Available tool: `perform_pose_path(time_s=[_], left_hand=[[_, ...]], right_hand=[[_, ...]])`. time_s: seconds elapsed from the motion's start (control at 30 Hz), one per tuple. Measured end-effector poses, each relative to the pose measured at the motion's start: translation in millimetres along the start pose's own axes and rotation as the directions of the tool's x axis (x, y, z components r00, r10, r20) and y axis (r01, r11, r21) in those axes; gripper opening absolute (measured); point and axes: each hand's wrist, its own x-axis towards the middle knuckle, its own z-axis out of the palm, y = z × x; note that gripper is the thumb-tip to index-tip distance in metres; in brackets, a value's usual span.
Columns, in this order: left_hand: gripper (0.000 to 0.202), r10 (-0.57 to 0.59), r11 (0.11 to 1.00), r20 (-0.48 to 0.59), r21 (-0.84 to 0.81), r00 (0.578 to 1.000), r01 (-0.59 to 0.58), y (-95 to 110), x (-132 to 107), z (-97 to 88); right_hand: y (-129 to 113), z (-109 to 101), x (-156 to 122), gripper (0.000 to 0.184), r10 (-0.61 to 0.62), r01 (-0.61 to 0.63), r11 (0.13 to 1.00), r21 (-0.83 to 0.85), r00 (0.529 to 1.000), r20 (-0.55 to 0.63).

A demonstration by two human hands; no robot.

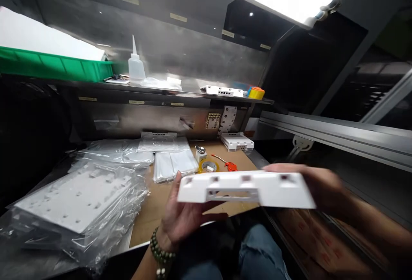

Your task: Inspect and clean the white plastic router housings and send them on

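I had the white plastic housing [246,188] held level in both hands, in front of my lap and just off the near edge of the surface [151,211]. Left hand [186,215] was cupped under the housing's left end, thumb up against that end, fingers curled beneath. Right hand [317,185] was wrapped around the right end, fingers lying along the top back edge, blurred so I couldn't tell the exact finger spacing. Housing's slotted side faced the camera.

On the surface: bagged white plates [80,198] stacked at left, more clear bags [174,164] behind, a tape roll [208,166], small bottle [201,153], and a red-handled tool [227,164] near centre. Another white housing [237,141] sat at the back. Shelf above carried a squeeze bottle [135,63] and green bin [54,67].
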Motion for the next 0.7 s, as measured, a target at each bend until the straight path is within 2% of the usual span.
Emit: perform_pose_path(time_s=[0.07, 0.13, 0.23, 0.3, 0.4, 0.5, 0.57, 0.63, 0.67, 0.7], left_hand=[[0.076, 0.127, 0.986, -0.156, -0.087, 0.980, -0.142, 12, -13, 0.8], [0.053, 0.249, 0.943, -0.345, -0.126, 0.905, -0.307, 23, -26, -2.9], [0.050, 0.272, 0.897, -0.573, -0.140, 0.773, -0.420, 38, -45, -7.9], [0.054, 0.276, 0.879, -0.669, -0.116, 0.690, -0.463, 45, -55, -6.1], [0.053, 0.333, 0.837, -0.749, -0.045, 0.573, -0.545, 48, -65, 6.8], [0.046, 0.378, 0.798, -0.786, 0.008, 0.489, -0.603, 43, -69, 25.0], [0.042, 0.392, 0.780, -0.795, 0.021, 0.462, -0.626, 35, -69, 32.4], [0.039, 0.420, 0.749, -0.799, 0.037, 0.431, -0.661, 24, -69, 32.3], [0.038, 0.438, 0.733, -0.789, 0.036, 0.431, -0.679, 18, -69, 29.3], [0.038, 0.463, 0.718, -0.762, 0.022, 0.453, -0.696, 11, -69, 24.9]], right_hand=[[-13, 28, 14, 0.030, -0.092, 0.081, 0.992, 0.098, 0.989, 0.113], [-15, 59, 31, 0.031, -0.161, 0.130, 0.973, 0.193, 0.974, 0.157], [-11, 102, 49, 0.031, -0.194, 0.148, 0.946, 0.288, 0.971, 0.138], [-7, 125, 55, 0.030, -0.214, 0.164, 0.921, 0.355, 0.971, 0.107], [-3, 151, 63, 0.032, -0.245, 0.195, 0.867, 0.458, 0.968, 0.052], [2, 171, 68, 0.034, -0.250, 0.216, 0.808, 0.548, 0.968, -0.013], [6, 181, 70, 0.036, -0.239, 0.220, 0.764, 0.607, 0.970, -0.050], [11, 190, 69, 0.037, -0.224, 0.208, 0.720, 0.662, 0.973, -0.062], [13, 193, 67, 0.037, -0.216, 0.198, 0.701, 0.685, 0.975, -0.061], [16, 196, 65, 0.037, -0.202, 0.184, 0.685, 0.704, 0.978, -0.060]])
